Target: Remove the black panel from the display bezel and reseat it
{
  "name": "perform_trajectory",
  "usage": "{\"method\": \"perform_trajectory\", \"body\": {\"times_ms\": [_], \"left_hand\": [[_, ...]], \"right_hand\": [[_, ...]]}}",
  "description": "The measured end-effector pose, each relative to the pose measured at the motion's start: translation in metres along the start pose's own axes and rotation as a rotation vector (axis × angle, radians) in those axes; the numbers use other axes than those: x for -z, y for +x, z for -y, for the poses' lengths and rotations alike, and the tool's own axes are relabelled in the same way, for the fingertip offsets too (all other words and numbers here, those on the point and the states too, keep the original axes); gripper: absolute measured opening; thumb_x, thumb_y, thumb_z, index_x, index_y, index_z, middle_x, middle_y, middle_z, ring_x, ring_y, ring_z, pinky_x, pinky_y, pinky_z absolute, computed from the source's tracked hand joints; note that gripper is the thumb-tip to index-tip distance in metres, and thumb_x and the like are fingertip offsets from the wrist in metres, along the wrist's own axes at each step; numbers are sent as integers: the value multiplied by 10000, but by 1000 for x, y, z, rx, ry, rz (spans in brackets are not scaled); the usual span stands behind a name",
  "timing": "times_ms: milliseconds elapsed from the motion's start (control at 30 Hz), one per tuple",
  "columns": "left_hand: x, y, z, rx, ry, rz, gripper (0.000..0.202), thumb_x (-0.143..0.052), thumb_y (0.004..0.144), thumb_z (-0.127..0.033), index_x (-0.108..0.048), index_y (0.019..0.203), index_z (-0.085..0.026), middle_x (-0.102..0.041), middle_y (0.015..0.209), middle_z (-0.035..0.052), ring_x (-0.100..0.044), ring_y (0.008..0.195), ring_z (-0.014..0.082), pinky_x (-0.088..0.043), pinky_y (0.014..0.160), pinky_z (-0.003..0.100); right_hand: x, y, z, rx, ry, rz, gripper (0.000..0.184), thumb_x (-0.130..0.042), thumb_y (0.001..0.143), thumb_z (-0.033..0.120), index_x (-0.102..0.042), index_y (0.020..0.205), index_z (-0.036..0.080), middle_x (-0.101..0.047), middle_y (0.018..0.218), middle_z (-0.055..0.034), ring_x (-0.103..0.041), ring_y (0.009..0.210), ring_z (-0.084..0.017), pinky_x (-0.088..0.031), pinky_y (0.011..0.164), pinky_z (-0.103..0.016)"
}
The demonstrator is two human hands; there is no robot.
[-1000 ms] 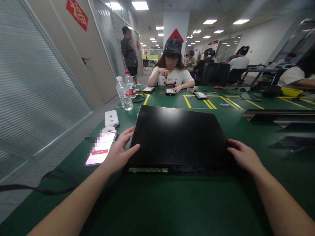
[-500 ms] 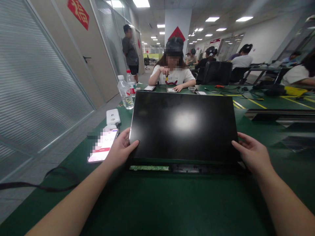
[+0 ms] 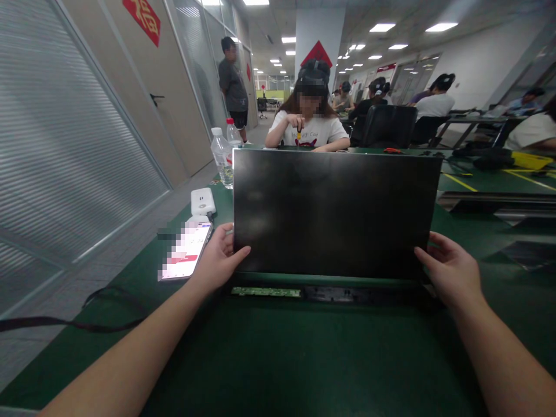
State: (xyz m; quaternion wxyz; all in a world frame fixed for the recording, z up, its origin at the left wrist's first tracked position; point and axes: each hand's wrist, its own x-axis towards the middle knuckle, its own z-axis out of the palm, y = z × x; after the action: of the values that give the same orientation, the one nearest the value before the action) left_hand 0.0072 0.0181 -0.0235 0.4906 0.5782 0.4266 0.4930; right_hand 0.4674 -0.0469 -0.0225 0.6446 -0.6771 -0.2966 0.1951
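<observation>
A black flat display panel [image 3: 332, 214] is tilted up before me, its dark face turned my way. My left hand [image 3: 223, 255] grips its left edge, thumb on the front and fingers behind. On the opposite edge my right hand [image 3: 452, 263] holds it the same way, its fingers partly hidden behind. Just below the panel's lower edge a green circuit board strip [image 3: 266, 292] shows, in line with a dark bar [image 3: 334, 295] on the green table [image 3: 304, 353]. What lies behind the panel is hidden.
Left of the panel are a lit phone [image 3: 186, 252], a white power bank [image 3: 202, 201] and water bottles [image 3: 222, 159]. A black strap [image 3: 69, 324] hangs by the table's left edge. A person with a yellow-handled screwdriver [image 3: 299, 134] sits opposite. Long dark strips [image 3: 499, 208] lie at right.
The panel has been tilted more upright, its top edge rising and the bright reflection gone from its face. Both hands keep their hold on its sides. The view has shifted slightly.
</observation>
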Motion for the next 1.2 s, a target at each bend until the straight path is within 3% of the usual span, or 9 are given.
{"method": "perform_trajectory", "body": {"times_ms": [167,333,467,567,667,767,900,1067,1200], "left_hand": [[0,0,1,-54,13,-17,892,-944,805,-347,-435,1526,-218,-810,1314,159,-746,1314,377,-564,1173,592],[0,-1,1,-63,35,-27,853,-931,820,-355,-450,1507,-201,-815,1292,166,-769,1266,376,-584,1140,605],[-1,-3,0,-86,39,-17,775,-927,819,-330,-475,1438,-221,-824,1260,141,-792,1213,357,-603,1109,587],[-2,-3,-3,-95,43,7,727,-912,832,-322,-470,1402,-234,-830,1231,125,-793,1203,351,-612,1086,576],[-3,-5,-6,-87,56,6,726,-915,825,-334,-469,1390,-238,-826,1232,124,-785,1213,360,-604,1086,585],[-6,-6,-9,-54,53,7,754,-927,808,-347,-469,1396,-234,-824,1221,124,-783,1208,374,-596,1091,603],[-10,-8,-11,4,-18,43,791,-942,785,-341,-471,1409,-222,-819,1219,130,-781,1206,387,-611,1074,595],[-11,-8,-8,52,-67,69,768,-941,783,-314,-500,1405,-226,-812,1254,130,-753,1276,389,-595,1117,579],[-11,-6,-3,51,-72,64,771,-926,791,-290,-504,1431,-214,-791,1320,144,-715,1349,385,-540,1190,593]], "right_hand": [[1,2,-4,73,20,-48,491,-858,532,295,-774,1012,232,-767,975,-41,-702,905,-208,-617,937,-415],[2,6,-11,99,98,-72,536,-894,496,365,-796,1005,228,-784,985,-36,-709,921,-209,-597,957,-434],[0,4,-5,70,199,-112,542,-898,424,314,-802,947,214,-766,916,-16,-681,825,-159,-574,747,-306],[-2,-3,4,6,243,-139,531,-900,395,272,-789,911,210,-710,813,7,-621,706,-123,-450,535,-219],[-5,-8,11,-48,296,-132,511,-903,405,243,-779,900,219,-683,784,12,-581,645,-114,-359,440,-192],[-7,-7,8,-44,356,-124,456,-896,426,204,-777,865,220,-704,819,0,-630,696,-130,-435,464,-190],[-7,1,-5,-37,394,-119,412,-871,456,167,-780,855,214,-722,861,5,-691,802,-134,-592,648,-207],[-6,7,-17,-74,337,-124,395,-879,506,157,-757,878,210,-725,882,0,-708,838,-148,-636,772,-255],[-6,8,-22,-104,295,-111,359,-885,554,161,-756,874,256,-745,902,11,-719,882,-169,-653,756,-281]]}}
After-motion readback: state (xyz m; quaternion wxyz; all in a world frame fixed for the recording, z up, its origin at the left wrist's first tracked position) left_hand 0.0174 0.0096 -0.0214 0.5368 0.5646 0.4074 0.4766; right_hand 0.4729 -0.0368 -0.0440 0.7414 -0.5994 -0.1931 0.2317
